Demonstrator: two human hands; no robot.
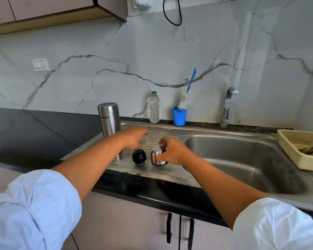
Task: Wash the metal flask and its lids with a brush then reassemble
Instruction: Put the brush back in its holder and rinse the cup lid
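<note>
On the steel drainboard [170,134] our right hand [173,152] grips the steel cap [156,157] beside the black inner lid [139,156]; our left hand [134,137] hovers loose-fingered, empty, by the standing metal flask [109,118]. Beyond, brush [183,101] in blue cup [179,117], marble wall [116,69].

The only lettering I can see is one dark word on the steel flask [109,120], far left, too blurred to read.
</note>
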